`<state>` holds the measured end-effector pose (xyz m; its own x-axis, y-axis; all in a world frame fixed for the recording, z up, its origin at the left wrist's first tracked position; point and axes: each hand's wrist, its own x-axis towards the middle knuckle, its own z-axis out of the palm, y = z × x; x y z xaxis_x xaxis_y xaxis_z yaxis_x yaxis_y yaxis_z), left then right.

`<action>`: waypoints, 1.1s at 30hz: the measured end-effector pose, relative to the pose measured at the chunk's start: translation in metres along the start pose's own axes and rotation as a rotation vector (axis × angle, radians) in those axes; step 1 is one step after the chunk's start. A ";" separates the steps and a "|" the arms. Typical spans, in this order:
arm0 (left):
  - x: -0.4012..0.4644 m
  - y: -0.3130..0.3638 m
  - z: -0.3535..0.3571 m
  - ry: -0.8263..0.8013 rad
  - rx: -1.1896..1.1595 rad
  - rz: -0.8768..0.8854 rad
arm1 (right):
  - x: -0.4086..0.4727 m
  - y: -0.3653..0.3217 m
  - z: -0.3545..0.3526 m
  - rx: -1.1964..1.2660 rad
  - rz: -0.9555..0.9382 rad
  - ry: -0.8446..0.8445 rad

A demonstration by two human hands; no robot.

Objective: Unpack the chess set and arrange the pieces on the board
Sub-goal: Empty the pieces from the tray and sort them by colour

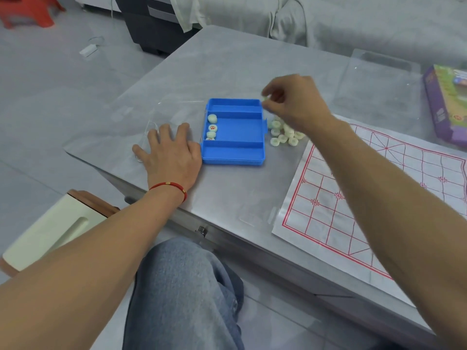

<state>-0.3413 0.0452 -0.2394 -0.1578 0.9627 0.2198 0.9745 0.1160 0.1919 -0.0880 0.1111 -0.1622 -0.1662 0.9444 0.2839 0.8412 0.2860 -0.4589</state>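
A blue plastic case (235, 152) lies open on the grey table, split into three lanes. Several pale green round chess pieces (212, 127) stand in a row at the left end of its middle lane. More pieces form a loose pile (284, 135) on the table right of the case. My right hand (295, 102) hovers above the case's far right corner, fingertips pinched on one pale piece (264, 99). My left hand (169, 150) rests flat, fingers spread, on the case's clear lid (151, 122) just left of the case. The paper board (379, 193) with red lines lies at the right.
A purple and green box (444, 102) sits at the table's right edge behind a clear tray (379, 79). A cream and brown stool (50, 231) stands left of my knee. A grey covered sofa runs along the back. The table's near edge crosses diagonally above my jeans.
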 end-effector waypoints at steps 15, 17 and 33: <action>0.001 -0.001 0.002 -0.003 0.020 0.001 | -0.019 0.034 -0.009 -0.055 0.119 0.033; 0.001 -0.001 0.002 -0.004 0.016 0.002 | -0.016 0.023 -0.006 0.000 0.086 0.088; 0.000 0.000 0.003 0.025 0.019 -0.009 | 0.013 -0.054 0.055 -0.124 -0.384 -0.430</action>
<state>-0.3406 0.0458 -0.2426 -0.1704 0.9553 0.2417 0.9758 0.1295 0.1762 -0.1637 0.1165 -0.1797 -0.6424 0.7657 0.0316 0.7293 0.6234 -0.2819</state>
